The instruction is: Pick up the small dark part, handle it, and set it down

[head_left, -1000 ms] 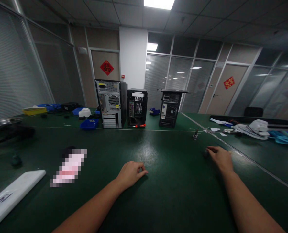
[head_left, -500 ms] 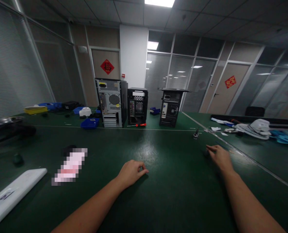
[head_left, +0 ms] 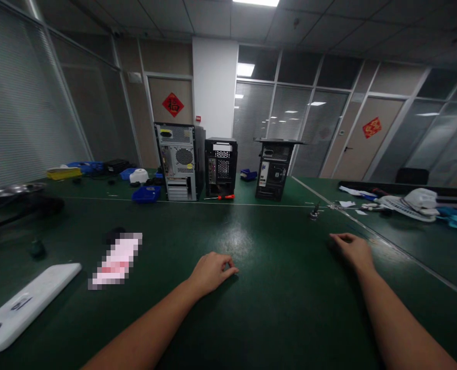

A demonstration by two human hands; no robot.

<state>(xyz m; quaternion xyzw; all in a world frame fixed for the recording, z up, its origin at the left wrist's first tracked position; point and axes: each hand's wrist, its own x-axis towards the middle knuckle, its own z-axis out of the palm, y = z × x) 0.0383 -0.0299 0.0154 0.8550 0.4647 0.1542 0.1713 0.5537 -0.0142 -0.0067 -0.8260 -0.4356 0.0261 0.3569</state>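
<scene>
My left hand (head_left: 212, 273) rests on the green tabletop (head_left: 274, 288) near the middle. Its fingers are curled, thumb and forefinger close together around a small gap, with nothing visible in them. Farther right, my right hand (head_left: 355, 252) is held low over the table, its fingertips drawn together in a pinch. Whatever may be between those fingertips is hidden or too small to make out. Just beyond it stands a small dark metallic part (head_left: 314, 211), apart from the fingers.
Three computer cases stand at the back: a tall one (head_left: 180, 162), a black one (head_left: 221, 167) and another (head_left: 272, 169) with an overhanging top panel. A red-handled screwdriver (head_left: 225, 197) lies before them. At left are a white slab (head_left: 30, 303), a blurred-out pink item (head_left: 116, 259) and blue trays (head_left: 146, 193).
The view has shifted slightly, moving the scene a little rightward. Both hands keep nearly the same place and pose. A dark patch by my right fingertips no longer shows.
</scene>
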